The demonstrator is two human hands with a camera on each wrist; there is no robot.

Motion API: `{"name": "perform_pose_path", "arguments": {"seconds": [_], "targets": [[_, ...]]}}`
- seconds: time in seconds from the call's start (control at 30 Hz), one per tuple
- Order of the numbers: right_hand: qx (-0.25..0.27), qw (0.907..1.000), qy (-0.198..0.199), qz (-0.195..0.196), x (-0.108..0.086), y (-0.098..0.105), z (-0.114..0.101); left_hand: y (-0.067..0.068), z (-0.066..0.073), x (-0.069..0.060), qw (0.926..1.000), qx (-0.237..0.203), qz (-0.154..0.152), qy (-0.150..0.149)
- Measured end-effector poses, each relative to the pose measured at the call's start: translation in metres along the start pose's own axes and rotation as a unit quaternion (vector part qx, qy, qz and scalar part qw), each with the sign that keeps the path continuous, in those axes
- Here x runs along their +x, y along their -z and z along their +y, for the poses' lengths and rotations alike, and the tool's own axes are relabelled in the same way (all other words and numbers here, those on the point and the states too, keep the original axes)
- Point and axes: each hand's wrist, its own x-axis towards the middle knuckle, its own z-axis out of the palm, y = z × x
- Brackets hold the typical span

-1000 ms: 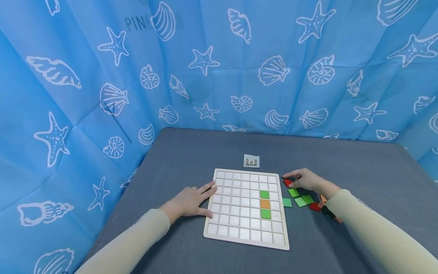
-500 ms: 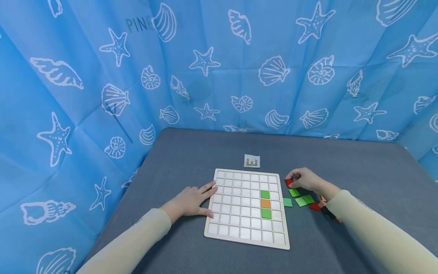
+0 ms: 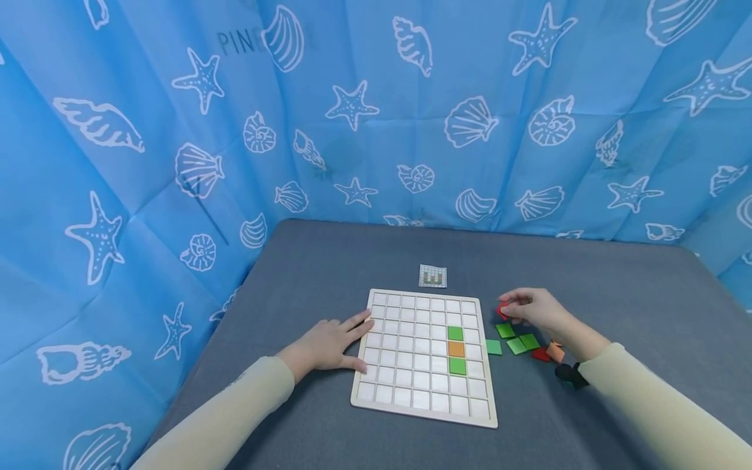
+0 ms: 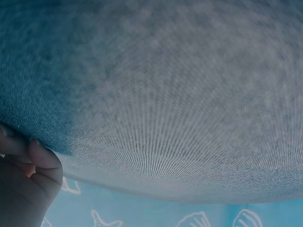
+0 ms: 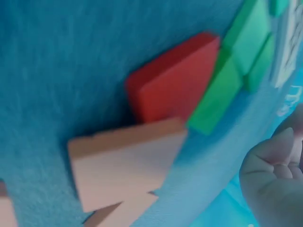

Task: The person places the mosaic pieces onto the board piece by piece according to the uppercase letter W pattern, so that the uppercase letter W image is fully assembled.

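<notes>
High head view; close wrist views; shared tabletop (image 3: pixel 329 261)

A square, cream-framed board (image 3: pixel 420 362) lies flat on the grey desk (image 3: pixel 329 261), its face divided into a grid of white cells. The left hand (image 3: pixel 323 344) rests its fingers on the board's left edge. In the column second from the right, an orange tile (image 3: pixel 455 349) sits between an upper green tile (image 3: pixel 455 333) and a lower green tile (image 3: pixel 457 366), each filling one cell. Beyond the right edge, the right hand (image 3: pixel 537 309) pinches a red tile (image 3: pixel 502 310), mostly covered by the fingers. Near it lie three bright green tiles (image 3: pixel 517 346), a bluish-green tile (image 3: pixel 494 347) beside the board, a second red tile (image 3: pixel 541 354) and a pale orange tile (image 3: pixel 555 352) overlapping that red one.
</notes>
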Motion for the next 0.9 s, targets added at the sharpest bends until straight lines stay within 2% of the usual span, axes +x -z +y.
{"name": "perform_pose_path", "arguments": {"seconds": [0.2,0.43,0.67,0.9], "targets": [[0.057,0.9978,-0.028,-0.019,-0.013,-0.001,-0.004,0.000,0.000,0.000,1.0000,0.000,-0.002,0.001],[0.147,0.9869,-0.046,-0.047,-0.024,-0.008,-0.009,0.000,0.000,0.001,1.0000,0.004,-0.003,0.003],[0.166,0.9846,-0.043,-0.034,-0.033,-0.015,-0.010,-0.001,0.000,0.002,1.0000,0.004,-0.003,0.004],[0.146,0.9878,-0.034,-0.043,-0.038,-0.025,-0.009,-0.004,-0.001,0.003,0.9999,0.008,-0.008,0.008]]}}
